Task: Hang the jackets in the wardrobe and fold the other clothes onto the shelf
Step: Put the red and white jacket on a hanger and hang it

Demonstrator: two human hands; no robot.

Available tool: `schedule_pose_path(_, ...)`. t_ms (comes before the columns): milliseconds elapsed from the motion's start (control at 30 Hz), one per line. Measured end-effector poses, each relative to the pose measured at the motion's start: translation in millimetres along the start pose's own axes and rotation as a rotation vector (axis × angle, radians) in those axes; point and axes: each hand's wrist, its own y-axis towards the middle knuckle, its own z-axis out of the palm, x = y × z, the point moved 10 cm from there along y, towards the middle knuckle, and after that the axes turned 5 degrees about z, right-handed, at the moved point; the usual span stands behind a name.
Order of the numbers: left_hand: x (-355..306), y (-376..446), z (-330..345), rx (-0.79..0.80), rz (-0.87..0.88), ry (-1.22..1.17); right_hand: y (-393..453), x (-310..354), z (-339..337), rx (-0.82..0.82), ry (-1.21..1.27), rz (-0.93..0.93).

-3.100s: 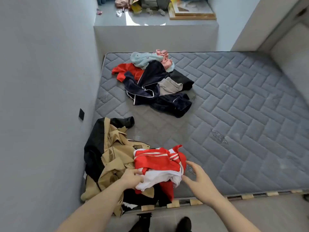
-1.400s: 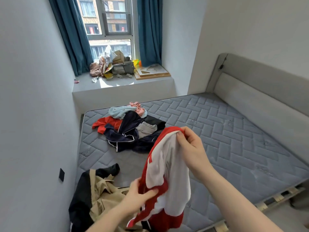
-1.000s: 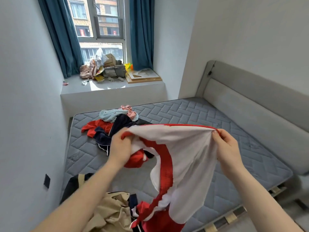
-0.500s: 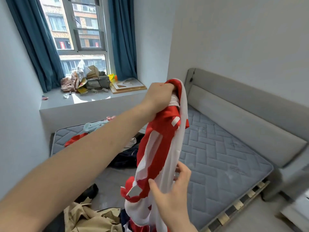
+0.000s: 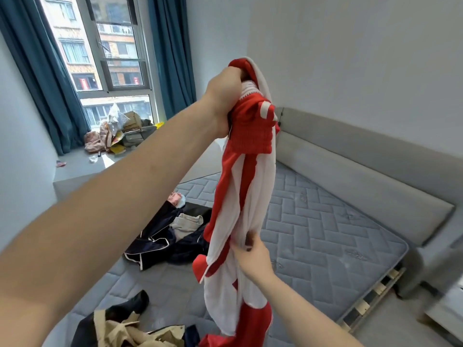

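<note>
A red and white jacket (image 5: 253, 171) hangs lengthwise in the air above the bed. My left hand (image 5: 226, 96) is raised high and grips its bunched top. Lower down, my right hand (image 5: 253, 256) pinches the white fabric around the middle. On the grey mattress (image 5: 325, 234) behind it lies a pile of clothes (image 5: 172, 234), mostly dark navy with white piping, plus grey and pink pieces. A tan and black jacket (image 5: 120, 326) lies crumpled at the mattress's near left corner.
A grey padded headboard (image 5: 363, 166) runs along the right wall. The window ledge (image 5: 82, 166) at the back carries bags and boxes between teal curtains (image 5: 172, 53). A white wall bounds the bed on the left. Wooden slats show at the bed's near edge.
The jacket was picked up off the bed and spread between both hands. My left hand then lifted its top high, while my right hand slid down to pinch its middle.
</note>
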Motion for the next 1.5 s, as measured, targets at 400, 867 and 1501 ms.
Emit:
schedule_pose_path(400,23,39,-198,-0.193,0.264,1.639,29,56,-147,0.065,0.713,0.155)
schedule_pose_path(867,118,37,-203,-0.201,-0.108,0.691,32,95,-219,-0.254,-0.005,-0.152)
schedule_pose_path(1501,117,51,-47,-0.032,0.259,1.074,4,22,-126,-0.09,0.383,0.093)
